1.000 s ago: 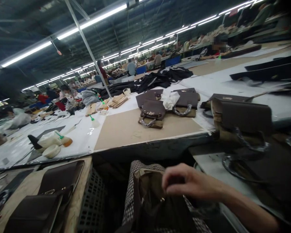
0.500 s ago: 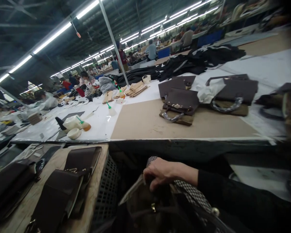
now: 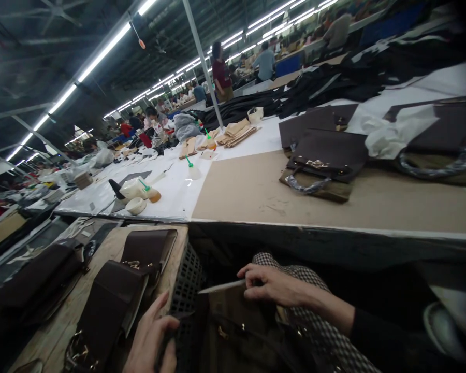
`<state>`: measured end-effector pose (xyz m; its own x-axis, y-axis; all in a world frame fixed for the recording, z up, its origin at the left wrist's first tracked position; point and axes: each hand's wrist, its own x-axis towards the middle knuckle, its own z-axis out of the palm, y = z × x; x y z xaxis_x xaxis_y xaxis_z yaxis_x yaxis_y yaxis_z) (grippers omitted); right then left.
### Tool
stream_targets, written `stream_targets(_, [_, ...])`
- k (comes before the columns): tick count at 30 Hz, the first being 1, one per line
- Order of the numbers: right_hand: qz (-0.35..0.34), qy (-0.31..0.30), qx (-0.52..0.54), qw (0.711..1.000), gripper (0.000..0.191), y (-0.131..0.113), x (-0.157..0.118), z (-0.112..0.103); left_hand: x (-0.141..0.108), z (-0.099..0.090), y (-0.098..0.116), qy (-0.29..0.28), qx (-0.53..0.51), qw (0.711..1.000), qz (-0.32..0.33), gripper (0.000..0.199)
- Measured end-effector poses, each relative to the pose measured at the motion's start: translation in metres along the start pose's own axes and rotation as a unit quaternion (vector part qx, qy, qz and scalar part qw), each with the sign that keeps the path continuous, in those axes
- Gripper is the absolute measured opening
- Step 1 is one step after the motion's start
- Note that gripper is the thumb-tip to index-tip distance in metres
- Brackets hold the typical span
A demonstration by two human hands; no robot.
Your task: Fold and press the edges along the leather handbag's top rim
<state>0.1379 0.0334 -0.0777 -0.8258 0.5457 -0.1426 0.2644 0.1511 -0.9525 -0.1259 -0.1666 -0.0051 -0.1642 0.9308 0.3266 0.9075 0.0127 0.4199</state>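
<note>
A dark brown handbag [image 3: 233, 324] with small gold-coloured fittings rests at my lap, against black-and-white checked cloth [image 3: 306, 277]. My right hand [image 3: 270, 284] is closed on its upper edge, fingers curled over the rim near a pale flap edge. At the lower left, my left hand [image 3: 151, 336] has its fingers apart, thumb away from them, beside the bag. Dark material shows behind that hand, and I cannot tell whether it touches it. The bag's lower part is lost in shadow.
Several dark brown bags [image 3: 111, 295] lie on a wooden board [image 3: 174, 259] at left, over a plastic crate [image 3: 188, 269]. On the white table [image 3: 171, 194], a finished-looking bag [image 3: 322, 160] sits on brown card [image 3: 236, 191], near glue bottles [image 3: 152, 194]. People work farther back.
My left hand has come into view at the lower left. The right hand stays at the bag's edge, shifted slightly rightward. The camera view has turned a little left.
</note>
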Motion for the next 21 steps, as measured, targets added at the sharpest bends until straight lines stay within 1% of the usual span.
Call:
stream_targets(2, [0.008,0.016,0.01,1.0,0.016,0.002,-0.001,0.005,0.02,0.003,0.019,-0.022,-0.008,1.0,0.015,0.02])
stream_targets(3, [0.014,0.02,0.011,1.0,0.015,0.002,-0.003,0.006,0.031,0.005,0.029,-0.05,-0.015,0.999,0.009,0.028])
stream_targets(4, [0.02,0.024,0.009,0.999,0.014,0.001,-0.006,0.007,0.042,0.007,0.038,-0.096,-0.025,0.995,-0.009,0.037])
stream_targets(5, [0.025,0.029,0.007,0.999,0.014,0.0,-0.009,0.006,0.052,0.01,0.045,-0.155,-0.043,0.986,-0.035,0.042])
stream_targets(6, [0.03,0.035,0.006,0.999,0.013,-0.002,-0.012,0.006,0.061,0.013,0.051,-0.216,-0.066,0.972,-0.063,0.04])
stream_targets(7, [0.031,0.041,0.008,0.999,0.012,-0.005,-0.016,0.004,0.068,0.016,0.055,-0.27,-0.092,0.954,-0.092,0.034])
stream_targets(8, [0.028,0.046,0.016,0.998,0.012,-0.007,-0.021,0.002,0.072,0.019,0.058,-0.31,-0.117,0.937,-0.115,0.026])
stream_targets(9, [0.023,0.049,0.028,0.998,0.012,-0.008,-0.025,0.0,0.075,0.021,0.059,-0.335,-0.14,0.923,-0.131,0.022])
stream_targets(10, [0.016,0.05,0.042,0.998,0.013,-0.01,-0.03,-0.003,0.075,0.022,0.059,-0.349,-0.16,0.913,-0.141,0.02])
stream_targets(13, [-0.006,0.046,0.065,0.997,0.015,-0.013,-0.041,-0.007,0.069,0.021,0.057,-0.368,-0.215,0.889,-0.168,0.02])
stream_targets(16, [-0.024,0.056,0.02,0.998,0.014,-0.018,-0.05,-0.006,0.058,0.015,0.057,-0.385,-0.249,0.866,-0.202,0.019])
stream_targets(21, [-0.047,0.068,-0.026,0.996,0.016,-0.028,-0.055,0.002,0.046,0.006,0.059,-0.371,-0.239,0.863,-0.245,0.022])
